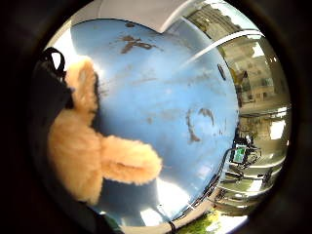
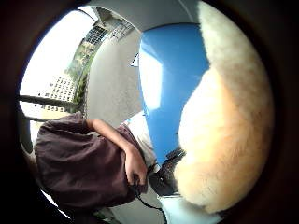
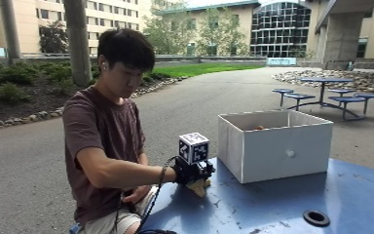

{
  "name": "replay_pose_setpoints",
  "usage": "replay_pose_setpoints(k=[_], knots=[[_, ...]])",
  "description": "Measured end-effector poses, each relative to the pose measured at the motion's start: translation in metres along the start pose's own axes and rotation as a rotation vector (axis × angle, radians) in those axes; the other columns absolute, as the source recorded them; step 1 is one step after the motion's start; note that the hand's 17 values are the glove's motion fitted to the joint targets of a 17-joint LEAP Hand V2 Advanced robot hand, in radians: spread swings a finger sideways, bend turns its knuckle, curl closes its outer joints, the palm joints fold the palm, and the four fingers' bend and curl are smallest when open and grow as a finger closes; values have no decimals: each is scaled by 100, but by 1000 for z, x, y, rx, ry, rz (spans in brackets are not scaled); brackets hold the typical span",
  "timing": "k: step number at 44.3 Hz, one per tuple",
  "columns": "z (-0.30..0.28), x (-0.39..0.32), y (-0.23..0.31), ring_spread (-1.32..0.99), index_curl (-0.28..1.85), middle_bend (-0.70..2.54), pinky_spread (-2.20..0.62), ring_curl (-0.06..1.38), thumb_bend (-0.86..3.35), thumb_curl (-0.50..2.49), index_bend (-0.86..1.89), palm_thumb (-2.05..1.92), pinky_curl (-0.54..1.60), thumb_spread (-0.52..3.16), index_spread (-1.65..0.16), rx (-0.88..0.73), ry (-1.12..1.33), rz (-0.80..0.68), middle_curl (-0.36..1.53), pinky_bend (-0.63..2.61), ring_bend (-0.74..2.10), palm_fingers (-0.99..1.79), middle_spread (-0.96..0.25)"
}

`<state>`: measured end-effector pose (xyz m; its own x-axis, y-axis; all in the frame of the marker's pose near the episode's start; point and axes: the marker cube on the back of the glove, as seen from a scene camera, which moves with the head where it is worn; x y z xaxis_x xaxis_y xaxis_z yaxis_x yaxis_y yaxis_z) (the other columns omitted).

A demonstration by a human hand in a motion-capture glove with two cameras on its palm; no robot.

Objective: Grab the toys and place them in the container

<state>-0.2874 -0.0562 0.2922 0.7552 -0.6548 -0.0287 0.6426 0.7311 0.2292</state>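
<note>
In the outside view my gloved right hand point(image 3: 190, 173) hangs just above the blue table point(image 3: 271, 204), near its left edge, with fingers curled round a tan plush toy point(image 3: 200, 186). The toy's lower end dangles under the hand, close to the tabletop. A white box container point(image 3: 274, 146) stands on the table to the right of the hand, and something small and orange point(image 3: 258, 128) shows inside it. In the little finger side palm view the plush toy point(image 1: 92, 156) lies against the palm over the blue table point(image 1: 165, 97). Pale fur point(image 2: 224, 140) fills much of the thumb side palm view.
A round black-rimmed hole point(image 3: 316, 217) sits in the tabletop toward the front right. The table surface is scuffed with dark marks point(image 1: 136, 43). The person's bare left hand point(image 2: 135, 168) rests in their lap beside the table edge. Blue picnic tables point(image 3: 323, 95) stand far behind.
</note>
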Motion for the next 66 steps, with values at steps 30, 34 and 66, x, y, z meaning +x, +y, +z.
replay_pose_setpoints(k=[30,34,66], knots=[[-225,87,5,-35,75,136,-35,64,6,92,109,52,49,65,-19,30,-42,324,83,87,133,102,-19],[-264,90,-15,-36,78,137,-36,65,4,95,108,52,49,61,-20,51,59,360,84,88,134,101,-19],[-334,19,-293,-39,98,137,-36,67,-1,110,97,53,50,46,-28,105,192,299,88,91,134,95,-20]])
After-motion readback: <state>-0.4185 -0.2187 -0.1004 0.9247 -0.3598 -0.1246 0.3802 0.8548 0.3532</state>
